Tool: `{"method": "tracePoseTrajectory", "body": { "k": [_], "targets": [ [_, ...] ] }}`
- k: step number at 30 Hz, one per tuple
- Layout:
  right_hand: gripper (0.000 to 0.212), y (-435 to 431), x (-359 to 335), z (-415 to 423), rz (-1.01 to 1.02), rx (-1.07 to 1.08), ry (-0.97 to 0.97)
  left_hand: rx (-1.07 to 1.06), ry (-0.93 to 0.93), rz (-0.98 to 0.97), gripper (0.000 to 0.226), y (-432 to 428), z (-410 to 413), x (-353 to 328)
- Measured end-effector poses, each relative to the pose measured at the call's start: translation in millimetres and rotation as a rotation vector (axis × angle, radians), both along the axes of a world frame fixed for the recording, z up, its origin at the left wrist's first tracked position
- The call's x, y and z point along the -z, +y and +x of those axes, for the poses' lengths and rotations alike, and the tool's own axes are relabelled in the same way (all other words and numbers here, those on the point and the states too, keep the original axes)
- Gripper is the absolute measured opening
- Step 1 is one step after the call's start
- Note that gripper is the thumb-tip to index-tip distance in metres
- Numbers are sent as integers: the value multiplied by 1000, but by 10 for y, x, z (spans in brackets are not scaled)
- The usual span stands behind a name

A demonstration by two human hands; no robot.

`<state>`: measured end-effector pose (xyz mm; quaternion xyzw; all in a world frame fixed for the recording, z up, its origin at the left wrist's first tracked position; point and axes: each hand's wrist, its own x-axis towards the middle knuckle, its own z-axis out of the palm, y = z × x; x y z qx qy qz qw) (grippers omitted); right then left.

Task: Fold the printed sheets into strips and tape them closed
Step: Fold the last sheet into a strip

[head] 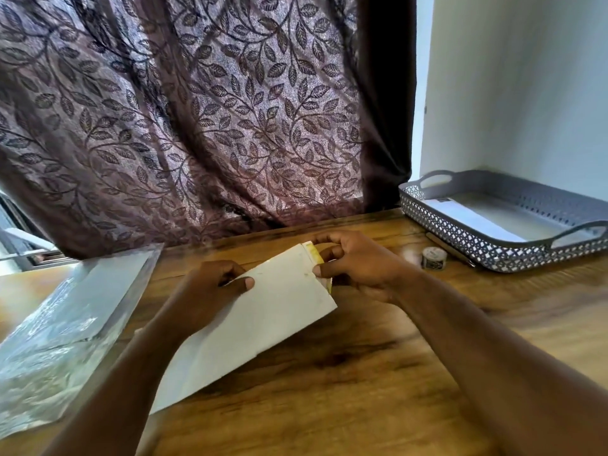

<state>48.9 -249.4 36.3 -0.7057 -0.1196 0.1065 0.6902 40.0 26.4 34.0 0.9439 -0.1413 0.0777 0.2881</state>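
Partly behind left hand (210,291), folded sheet (279,311)

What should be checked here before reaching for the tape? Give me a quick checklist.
1. Folded sheet held in both hands: ok; the left hand grips its side, and the right hand pinches its far end.
2. Layers lined up at the far end: cannot tell; a yellow printed edge peeks out.
3. Tape roll in sight: ok; it stands on the table beside the tray.
4. Hand free for the tape: not ok; both hold the sheet.
5. Strip taped closed: not ok; no tape is visible on it.
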Motion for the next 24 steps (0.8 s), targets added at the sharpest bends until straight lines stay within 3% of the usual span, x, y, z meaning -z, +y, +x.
{"method": "tracePoseTrajectory", "body": {
  "k": [10, 13, 16, 24],
  "targets": [
    [61, -69, 29, 8, 189, -121, 133, -52, -176, -76, 22, 67, 28, 132],
    [68, -85, 31, -29, 83, -206, 180, -67, -237, -109, 23, 57, 29, 112],
    [68, -33, 52, -61, -6, -198, 199, -60, -257, -65, 24, 28, 23, 134],
    [52, -118, 40, 28, 197, -75, 143, -77, -284, -84, 24, 121, -2, 80]
  ]
}}
